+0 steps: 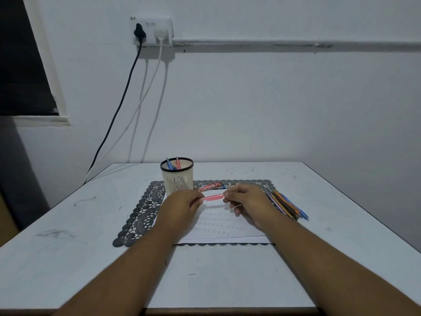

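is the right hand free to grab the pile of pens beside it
Probably yes for reach: the pile of pens lies just right of the right hand with nothing between. But it pinches the pink pen, so it would need to let go first.

A "7" on the red packet

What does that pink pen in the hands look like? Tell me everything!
The pink pen is slim, see-through pink, and looks like plastic. It lies level, sideways, held in the air above the sheet of paper. The left hand pinches one end and the right hand pinches the other. Its tip and any cap are hidden by fingers.
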`<state>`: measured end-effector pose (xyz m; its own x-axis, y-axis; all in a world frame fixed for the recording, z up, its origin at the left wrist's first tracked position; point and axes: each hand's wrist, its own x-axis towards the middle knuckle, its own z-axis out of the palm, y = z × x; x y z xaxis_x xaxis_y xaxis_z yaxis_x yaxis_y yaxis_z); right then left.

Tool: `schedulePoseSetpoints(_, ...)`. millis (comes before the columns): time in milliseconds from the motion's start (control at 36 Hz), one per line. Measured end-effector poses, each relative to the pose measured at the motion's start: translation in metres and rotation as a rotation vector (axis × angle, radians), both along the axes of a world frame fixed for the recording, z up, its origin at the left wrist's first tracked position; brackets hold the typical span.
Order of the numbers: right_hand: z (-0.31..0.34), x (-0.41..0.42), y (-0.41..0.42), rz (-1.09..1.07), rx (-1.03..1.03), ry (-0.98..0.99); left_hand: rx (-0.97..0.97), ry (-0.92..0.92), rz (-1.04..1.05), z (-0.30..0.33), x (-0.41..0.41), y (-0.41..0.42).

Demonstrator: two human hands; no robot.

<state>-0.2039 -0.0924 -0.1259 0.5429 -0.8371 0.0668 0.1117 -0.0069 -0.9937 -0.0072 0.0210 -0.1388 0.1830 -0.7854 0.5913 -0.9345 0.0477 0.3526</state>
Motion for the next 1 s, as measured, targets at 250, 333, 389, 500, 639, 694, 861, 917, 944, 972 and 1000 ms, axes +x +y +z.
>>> schedulePoseSetpoints(250,-0.002,0.004,-0.004,-0.216,-0.258,0.208,0.075,-0.138,-0.034,-0.002,0.0,-0.003)
schedulePoseSetpoints(333,-0.002,0.01,-0.011,-0.282,-0.47,0.408,0.093,-0.176,-0.045,-0.005,0.0,-0.007)
schedulePoseSetpoints(389,0.004,0.015,-0.013,-0.284,-0.6,0.583,0.113,-0.181,-0.068,-0.007,-0.001,-0.007)
schedulePoseSetpoints(500,0.016,0.03,-0.021,-0.253,-0.684,0.799,0.144,-0.159,-0.08,-0.005,-0.003,-0.007)
schedulePoseSetpoints(639,0.048,0.051,-0.025,-0.069,-0.574,1.126,0.166,-0.16,-0.084,-0.004,-0.003,-0.006)
schedulePoseSetpoints(694,0.062,0.057,-0.029,0.026,-0.512,1.205,0.163,-0.16,-0.085,-0.005,-0.002,-0.007)
schedulePoseSetpoints(861,0.1,0.064,-0.051,0.053,-0.281,1.143,0.151,-0.18,-0.094,-0.007,-0.001,-0.009)
schedulePoseSetpoints(917,0.107,0.065,-0.053,0.071,-0.272,1.175,0.149,-0.192,-0.091,-0.006,-0.001,-0.009)
schedulePoseSetpoints(944,0.109,0.067,-0.053,0.082,-0.293,1.212,0.146,-0.191,-0.09,-0.006,-0.002,-0.009)
schedulePoseSetpoints(972,0.11,0.068,-0.052,0.096,-0.309,1.258,0.144,-0.187,-0.091,-0.006,-0.002,-0.009)
schedulePoseSetpoints(1000,0.112,0.069,-0.05,0.111,-0.312,1.298,0.143,-0.186,-0.092,-0.006,-0.002,-0.009)
